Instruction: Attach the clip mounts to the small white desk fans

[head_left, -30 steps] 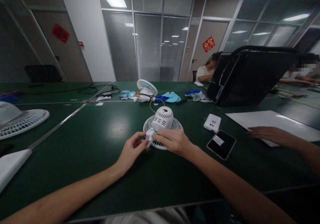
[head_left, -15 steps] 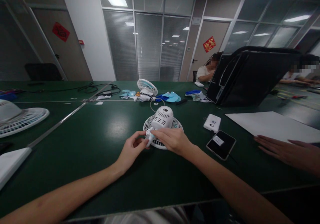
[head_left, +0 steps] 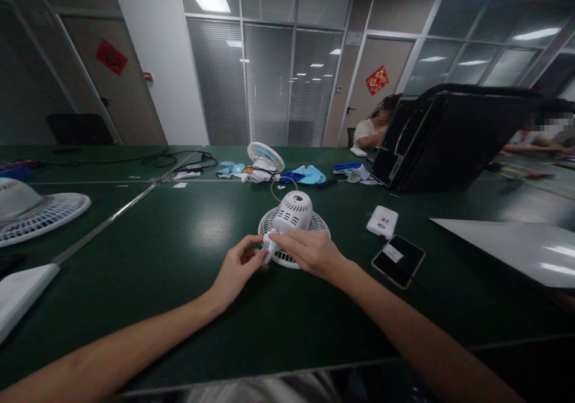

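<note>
A small white fan (head_left: pixel 293 212) lies face down on the dark green table (head_left: pixel 179 259), its round grille flat and its motor housing pointing up. A small white and light-blue part (head_left: pixel 270 244) sticks out at the fan's near edge. My left hand (head_left: pixel 237 269) pinches that part with thumb and fingers. My right hand (head_left: pixel 311 252) rests closed over the near rim of the grille and touches the same part.
A black phone (head_left: pixel 398 259) and a white box-shaped device (head_left: pixel 382 221) lie right of the fan. A white sheet (head_left: pixel 516 244) is at far right. A large black case (head_left: pixel 449 136), another fan (head_left: pixel 264 162), blue parts, cables and a fan grille (head_left: pixel 40 211) lie around.
Another person's hand at the right has drawn back out of view, and the white sheet has slid to the right with it. My hands have stayed on the fan.
</note>
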{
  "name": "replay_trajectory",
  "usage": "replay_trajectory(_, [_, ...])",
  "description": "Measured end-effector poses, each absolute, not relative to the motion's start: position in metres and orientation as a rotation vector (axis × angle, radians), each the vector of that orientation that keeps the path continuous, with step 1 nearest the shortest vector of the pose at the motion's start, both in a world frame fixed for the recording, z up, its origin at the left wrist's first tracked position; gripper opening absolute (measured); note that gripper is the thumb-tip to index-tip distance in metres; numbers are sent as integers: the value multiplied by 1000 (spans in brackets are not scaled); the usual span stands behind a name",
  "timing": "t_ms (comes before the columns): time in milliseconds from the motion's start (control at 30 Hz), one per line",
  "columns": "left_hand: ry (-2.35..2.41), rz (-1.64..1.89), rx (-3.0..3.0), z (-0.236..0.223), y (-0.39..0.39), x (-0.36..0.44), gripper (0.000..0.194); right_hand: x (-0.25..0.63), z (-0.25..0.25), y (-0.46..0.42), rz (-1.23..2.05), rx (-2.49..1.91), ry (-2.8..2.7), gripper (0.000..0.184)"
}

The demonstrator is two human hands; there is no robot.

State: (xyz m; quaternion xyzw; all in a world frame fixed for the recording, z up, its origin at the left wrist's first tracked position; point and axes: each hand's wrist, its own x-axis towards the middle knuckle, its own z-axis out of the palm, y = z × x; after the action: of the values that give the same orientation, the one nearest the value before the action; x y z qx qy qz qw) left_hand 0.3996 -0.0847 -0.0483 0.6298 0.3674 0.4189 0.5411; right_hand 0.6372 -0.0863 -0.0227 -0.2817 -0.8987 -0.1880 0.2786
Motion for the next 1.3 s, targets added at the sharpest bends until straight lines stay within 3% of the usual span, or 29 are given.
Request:
replay_trajectory(300, [849,1002,1492,-53,-81,400,44,640,-22,-88,-483,-686,-2443,53])
replay_trajectory(633, [853,1009,1508,-53,-83,400,44,639,-21,-89,-520,-700,-2465,52])
replay_trajectory(1067, [852,1008,1531,-53,-83,399,43,636,-16,-91,-536,-724,-2483,45])
replay_trajectory(1300, [862,994,1516,-53,-83,399,45,640,-16,-91,-631,-824,-2364,25])
